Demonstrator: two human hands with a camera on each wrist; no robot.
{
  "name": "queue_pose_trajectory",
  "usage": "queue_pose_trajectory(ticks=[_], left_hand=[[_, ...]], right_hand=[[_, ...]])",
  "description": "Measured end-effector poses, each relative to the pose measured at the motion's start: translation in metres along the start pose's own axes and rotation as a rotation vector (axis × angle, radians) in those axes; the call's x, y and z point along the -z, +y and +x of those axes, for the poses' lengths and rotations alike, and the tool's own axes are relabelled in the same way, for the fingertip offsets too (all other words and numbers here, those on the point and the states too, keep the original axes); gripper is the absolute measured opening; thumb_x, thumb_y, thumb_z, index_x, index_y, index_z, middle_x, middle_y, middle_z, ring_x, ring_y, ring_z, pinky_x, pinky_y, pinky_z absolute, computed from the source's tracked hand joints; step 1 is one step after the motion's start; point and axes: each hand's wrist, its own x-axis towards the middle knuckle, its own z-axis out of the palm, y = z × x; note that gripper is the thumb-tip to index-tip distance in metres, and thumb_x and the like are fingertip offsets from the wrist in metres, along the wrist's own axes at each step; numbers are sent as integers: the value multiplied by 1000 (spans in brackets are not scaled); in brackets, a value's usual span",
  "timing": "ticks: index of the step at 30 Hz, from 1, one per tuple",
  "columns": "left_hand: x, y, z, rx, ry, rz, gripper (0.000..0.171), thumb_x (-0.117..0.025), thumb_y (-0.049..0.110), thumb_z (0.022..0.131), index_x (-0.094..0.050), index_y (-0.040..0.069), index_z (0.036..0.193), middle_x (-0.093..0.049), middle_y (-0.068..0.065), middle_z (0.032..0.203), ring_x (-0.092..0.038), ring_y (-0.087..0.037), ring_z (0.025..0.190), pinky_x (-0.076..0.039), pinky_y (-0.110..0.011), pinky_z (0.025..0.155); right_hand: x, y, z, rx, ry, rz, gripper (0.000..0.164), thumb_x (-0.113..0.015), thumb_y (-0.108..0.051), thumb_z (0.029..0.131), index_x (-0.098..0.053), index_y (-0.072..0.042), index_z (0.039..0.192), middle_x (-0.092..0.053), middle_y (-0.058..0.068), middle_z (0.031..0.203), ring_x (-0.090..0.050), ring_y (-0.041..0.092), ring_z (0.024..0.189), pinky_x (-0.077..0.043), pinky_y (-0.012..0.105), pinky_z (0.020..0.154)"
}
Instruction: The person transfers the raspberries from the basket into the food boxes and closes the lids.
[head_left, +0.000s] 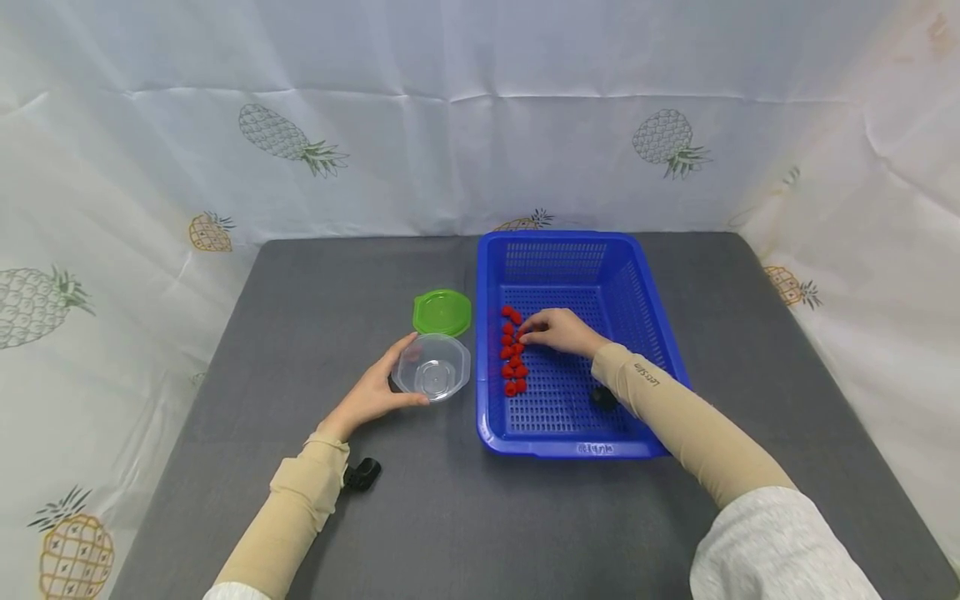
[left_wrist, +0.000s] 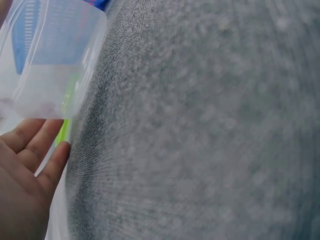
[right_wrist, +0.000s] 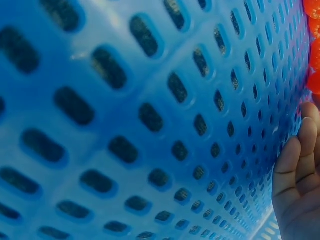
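My left hand [head_left: 372,392] grips a clear plastic bowl [head_left: 437,372], thumb on its near side and fingers around its far left side. In the left wrist view the bowl [left_wrist: 55,60] fills the upper left, with several fingertips [left_wrist: 60,150] at its wall. Inside the blue basket [head_left: 536,447], my right hand [head_left: 558,329] pinches a red raspberry [head_left: 519,337] between thumb and index finger. Several more raspberries [head_left: 512,352] lie along the basket's left side. The right wrist view shows that hand [right_wrist: 302,185] just below a few raspberries [right_wrist: 315,60] at the right edge.
A green lid [head_left: 442,312] lies on the grey table [head_left: 337,283] behind the bowl, left of the basket. The basket has raised, slotted walls. White cloth [head_left: 450,158] with pineapple prints hangs behind and at both sides. Black wrist cameras [head_left: 363,475] sit on both forearms.
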Motion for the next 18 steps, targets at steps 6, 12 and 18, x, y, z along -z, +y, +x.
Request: queue_pose_trajectory(ticks=[6,12,18], left_hand=[[0,-1,0,47,-4,-22,101,-84,27,66,-25,24,147,-51,-11,138,-37,-34,134,-24,-56,109],[1,-1,2,59,-14,-21,100,-85,28,65,-26,28,146,-52,-9,137,-41,-33,132,-26,-56,108],[2,0,-1,75,-13,-7,99,-85,30,65,-27,30,145,-53,-7,136,-42,-33,130,-31,-55,104]], right_hand=[[2,-2,-1,-14,-4,19,26,-65,-28,87,-70,-12,107,-70,5,102,-60,17,92,-46,35,82],[6,-6,-5,-33,-21,47,26,-64,-30,88,-69,-16,110,-67,4,113,-59,20,105,-46,40,90],[7,-10,-14,-20,-44,47,26,-66,-29,87,-69,-17,109,-67,4,113,-59,20,105,-46,39,89]])
